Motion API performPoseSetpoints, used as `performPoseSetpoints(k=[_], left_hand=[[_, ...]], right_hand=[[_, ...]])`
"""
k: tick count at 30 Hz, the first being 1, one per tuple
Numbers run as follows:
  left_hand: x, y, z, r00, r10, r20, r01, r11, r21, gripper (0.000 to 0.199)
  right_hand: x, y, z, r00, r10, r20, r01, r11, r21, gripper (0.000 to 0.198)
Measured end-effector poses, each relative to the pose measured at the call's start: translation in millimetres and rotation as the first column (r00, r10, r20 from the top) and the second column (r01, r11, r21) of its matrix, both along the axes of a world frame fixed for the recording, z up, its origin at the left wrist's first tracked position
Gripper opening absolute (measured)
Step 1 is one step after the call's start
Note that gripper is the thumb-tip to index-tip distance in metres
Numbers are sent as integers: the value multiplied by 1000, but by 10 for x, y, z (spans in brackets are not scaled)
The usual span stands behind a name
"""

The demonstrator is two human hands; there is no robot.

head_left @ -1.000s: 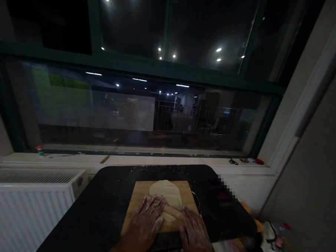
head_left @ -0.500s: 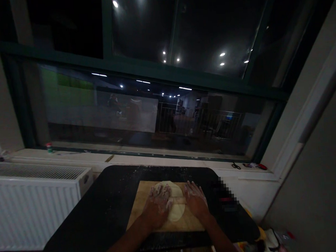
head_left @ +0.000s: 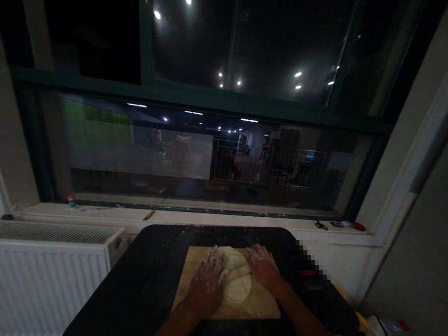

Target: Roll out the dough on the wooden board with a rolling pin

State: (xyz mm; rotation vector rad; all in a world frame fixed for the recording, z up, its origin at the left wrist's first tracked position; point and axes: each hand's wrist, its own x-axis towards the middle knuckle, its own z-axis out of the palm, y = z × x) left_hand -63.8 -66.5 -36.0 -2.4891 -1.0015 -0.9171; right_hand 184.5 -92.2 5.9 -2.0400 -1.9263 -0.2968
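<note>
A thin, flat round of pale dough [head_left: 237, 288] lies on a wooden board [head_left: 260, 307]. Across its middle runs a faint band that looks like a slim, pale rolling pin [head_left: 239, 273], spanning the gap between my hands. My left hand [head_left: 211, 277], palm down with fingers stretched forward, covers the dough's left side and the band's left end. At the right edge of the dough, my right hand [head_left: 264, 268] also lies palm down over the band's other end, fingers extended. White flour coats the fingers of both hands. What lies under the palms is hidden.
The board rests on a black table [head_left: 132, 286] dusted with flour along its far edge. A white radiator [head_left: 50, 279] stands left. On the windowsill beyond are a small red-and-green container [head_left: 71, 201], scissors [head_left: 321, 225] and a red-ended item [head_left: 358, 226].
The view has shifted, so everything sits slightly lower and further right. My hands have slid a little forward on the board, and my left hand covers more of the dough's left side.
</note>
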Motion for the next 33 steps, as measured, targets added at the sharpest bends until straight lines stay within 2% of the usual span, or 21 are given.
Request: performPoseSetpoints(k=[3, 6, 9, 11, 15, 18, 21, 25, 28, 30, 33], left_hand=[[95, 281, -36, 980, 198, -28, -200, 979, -52, 51], [161, 317, -43, 965, 258, -49, -260, 965, -41, 49], [186, 143, -34, 977, 209, -50, -207, 977, 41, 48], [172, -31, -36, 986, 161, -40, -157, 983, 94, 47], [80, -364, -93, 997, 56, -45, -49, 989, 143, 52], [32, -475, -131, 998, 17, -54, -9, 989, 150, 54], [51, -390, -81, 998, 49, -46, -44, 994, 103, 53], [95, -91, 81, 983, 172, -62, -175, 983, -47, 47], [124, 61, 135, 965, 246, -93, -257, 957, -136, 45], [161, 65, 105, 962, 253, -104, -267, 951, -157, 45], [230, -57, -6, 961, 260, -90, -271, 953, -133, 47]], right_hand=[[0, 291, 106, 997, 64, -31, -67, 992, -104, 46], [15, 367, 92, 995, 87, -54, -94, 985, -142, 48], [67, 215, 1, 993, 92, -70, -102, 983, -156, 50], [127, 3, -135, 991, 103, -83, -112, 987, -119, 50], [280, -491, -522, 984, 130, -125, -126, 991, 39, 52], [353, -607, -640, 967, 205, -154, -182, 972, 151, 52], [313, -314, -459, 948, 261, -181, -231, 958, 173, 49], [114, 404, -96, 945, 251, -208, -241, 968, 73, 50], [4, 765, 1, 941, 267, -207, -266, 963, 29, 44], [9, 812, -24, 942, 266, -205, -273, 962, -5, 41], [129, 605, -143, 948, 252, -197, -263, 964, -34, 44]])
